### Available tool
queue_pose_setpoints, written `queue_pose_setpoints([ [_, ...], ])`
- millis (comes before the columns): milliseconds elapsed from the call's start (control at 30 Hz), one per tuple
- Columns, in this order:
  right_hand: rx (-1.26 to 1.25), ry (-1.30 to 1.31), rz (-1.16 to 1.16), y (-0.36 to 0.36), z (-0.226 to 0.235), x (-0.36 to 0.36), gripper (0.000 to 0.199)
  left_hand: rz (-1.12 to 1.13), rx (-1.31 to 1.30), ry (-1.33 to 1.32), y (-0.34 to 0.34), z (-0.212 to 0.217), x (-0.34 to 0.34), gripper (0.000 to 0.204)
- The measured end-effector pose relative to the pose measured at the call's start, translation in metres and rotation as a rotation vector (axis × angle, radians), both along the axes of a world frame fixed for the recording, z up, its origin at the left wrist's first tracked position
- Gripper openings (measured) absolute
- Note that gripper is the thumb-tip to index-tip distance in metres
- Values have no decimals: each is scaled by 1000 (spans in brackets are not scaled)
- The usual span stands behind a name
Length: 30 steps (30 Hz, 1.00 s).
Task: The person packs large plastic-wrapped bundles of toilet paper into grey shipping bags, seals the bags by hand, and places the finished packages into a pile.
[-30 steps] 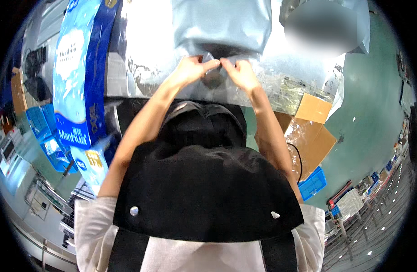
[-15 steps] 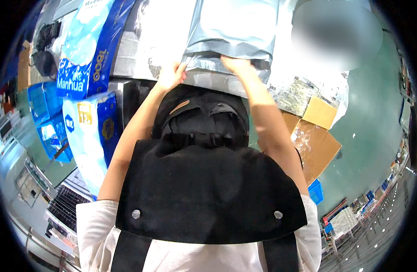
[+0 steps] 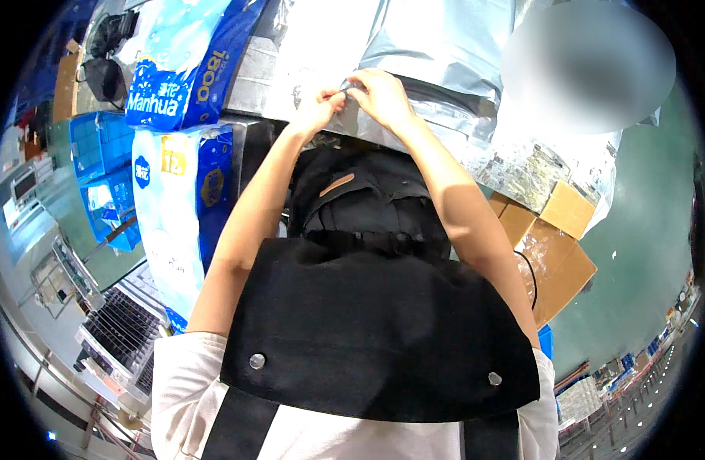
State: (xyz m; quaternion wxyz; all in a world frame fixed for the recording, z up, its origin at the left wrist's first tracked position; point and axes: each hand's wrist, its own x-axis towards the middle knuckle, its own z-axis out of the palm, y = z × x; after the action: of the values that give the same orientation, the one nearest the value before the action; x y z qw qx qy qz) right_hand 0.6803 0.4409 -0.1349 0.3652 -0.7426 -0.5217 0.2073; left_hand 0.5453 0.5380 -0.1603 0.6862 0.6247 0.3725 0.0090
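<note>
**Left hand [image 3: 318, 112] and right hand [image 3: 377, 98] meet in a pinch at the mouth of a grey plastic mailer bag [image 3: 440, 38]**

At my far left, blue plastic crates [image 3: 101, 146] sit low beside the counter. Next come two plastic-wrapped packs: a blue one [image 3: 180, 65] farther from me and, just nearer, a mostly white one [image 3: 168, 211] with a blue side.

Then my left hand, its thumb and fingers drawn together on the film at the left corner of the bag's mouth. Touching it or nearly so, my right hand has thumb and forefinger clamped on the same corner; the film between them is too small to make out well. The mailer lies flat on the counter [image 3: 513, 157], stretching away from me, its dark opening facing my way and running off to the right of my hands.

Below my wrists, a black fabric flap [image 3: 383, 330] with two metal studs covers my front. Right of my right forearm, an open brown cardboard box [image 3: 555, 268] stands near the counter's edge, and beyond it spreads the green floor [image 3: 644, 222].
</note>
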Motion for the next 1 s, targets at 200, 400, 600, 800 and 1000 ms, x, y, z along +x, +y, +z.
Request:
queue_pose_setpoints([
  [200,48,-97,103,7,7,-7,11,-53,-41,-26,5,-5,0,15],
  [400,-80,-35,144,-105,23,-6,16,69,-281,-42,5,-4,-7,14],
  [600,-1616,-279,13,-511,-8,54,32,-29,-427,10,10,4,-13,21],
  [800,-1163,-197,-93,-337,46,81,48,-137,789,160,52,12,-2,24],
  [1000,-98,-768,165,-152,60,139,56,-1073,1686,-364,40,78,94,32],
])
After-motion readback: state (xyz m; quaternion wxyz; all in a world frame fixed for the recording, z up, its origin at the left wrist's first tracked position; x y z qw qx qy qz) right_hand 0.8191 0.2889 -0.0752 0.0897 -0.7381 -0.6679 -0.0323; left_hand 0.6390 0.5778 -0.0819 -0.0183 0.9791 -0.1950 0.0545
